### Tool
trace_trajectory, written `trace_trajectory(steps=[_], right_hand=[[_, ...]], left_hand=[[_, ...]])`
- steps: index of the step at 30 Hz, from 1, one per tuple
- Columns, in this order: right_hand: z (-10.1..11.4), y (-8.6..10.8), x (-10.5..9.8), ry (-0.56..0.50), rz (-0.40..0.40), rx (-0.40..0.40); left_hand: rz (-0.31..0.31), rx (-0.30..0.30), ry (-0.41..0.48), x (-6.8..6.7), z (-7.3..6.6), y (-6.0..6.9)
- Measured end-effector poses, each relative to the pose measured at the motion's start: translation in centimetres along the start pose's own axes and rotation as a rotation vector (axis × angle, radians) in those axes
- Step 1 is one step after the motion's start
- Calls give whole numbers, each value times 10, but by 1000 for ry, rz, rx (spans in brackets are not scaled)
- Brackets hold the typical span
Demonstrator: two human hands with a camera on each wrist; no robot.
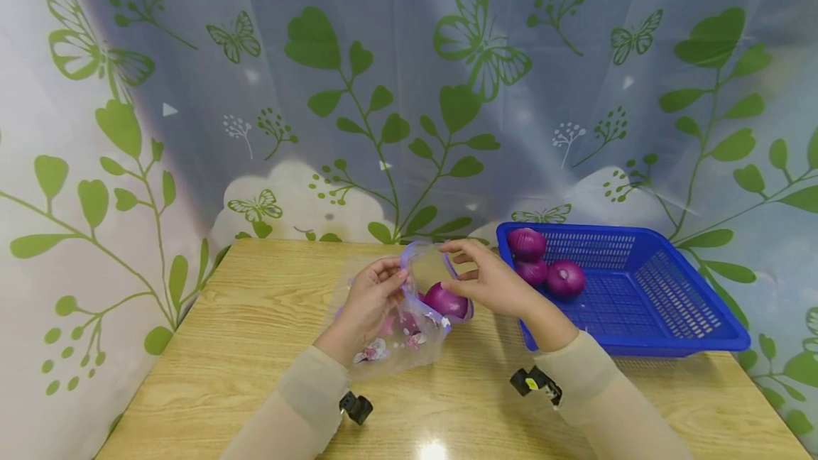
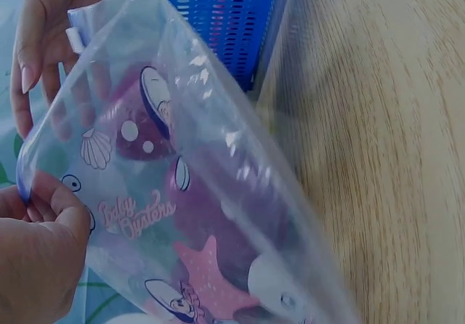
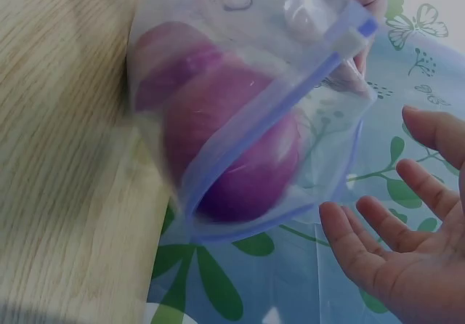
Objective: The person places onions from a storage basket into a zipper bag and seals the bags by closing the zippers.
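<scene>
A clear zip bag with printed pictures and a purple-blue zip edge stands on the table, its mouth open to the right. My left hand pinches the bag's edge between thumb and fingers. At the mouth lies a red onion; more purple onion shows through the plastic behind it. My right hand is beside the opening, its fingers spread and loosely bent. In the right wrist view that hand holds nothing and is apart from the onion. The zip's white slider sits on the edge.
A blue plastic basket stands on the right of the wooden table. Several red onions, one of them this onion, lie in its left end. Behind the table hangs a cloth printed with leaves and butterflies.
</scene>
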State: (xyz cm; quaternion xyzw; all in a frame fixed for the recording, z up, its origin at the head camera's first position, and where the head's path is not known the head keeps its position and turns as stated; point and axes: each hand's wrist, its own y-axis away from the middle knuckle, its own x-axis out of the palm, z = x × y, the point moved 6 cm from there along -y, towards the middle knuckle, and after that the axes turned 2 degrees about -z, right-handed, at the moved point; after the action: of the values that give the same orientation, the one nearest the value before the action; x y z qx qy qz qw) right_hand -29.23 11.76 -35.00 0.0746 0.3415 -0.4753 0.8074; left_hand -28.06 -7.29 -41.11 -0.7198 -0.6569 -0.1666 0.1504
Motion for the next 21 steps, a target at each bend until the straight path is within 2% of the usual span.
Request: trace_trajectory(steps=[15, 21], right_hand=[[3, 7, -19, -1, -70, -38], [1, 8, -27, 20, -90, -26]], left_hand=[[-23, 14, 14, -1, -1, -2], [-17, 30, 21, 0, -2, -3]])
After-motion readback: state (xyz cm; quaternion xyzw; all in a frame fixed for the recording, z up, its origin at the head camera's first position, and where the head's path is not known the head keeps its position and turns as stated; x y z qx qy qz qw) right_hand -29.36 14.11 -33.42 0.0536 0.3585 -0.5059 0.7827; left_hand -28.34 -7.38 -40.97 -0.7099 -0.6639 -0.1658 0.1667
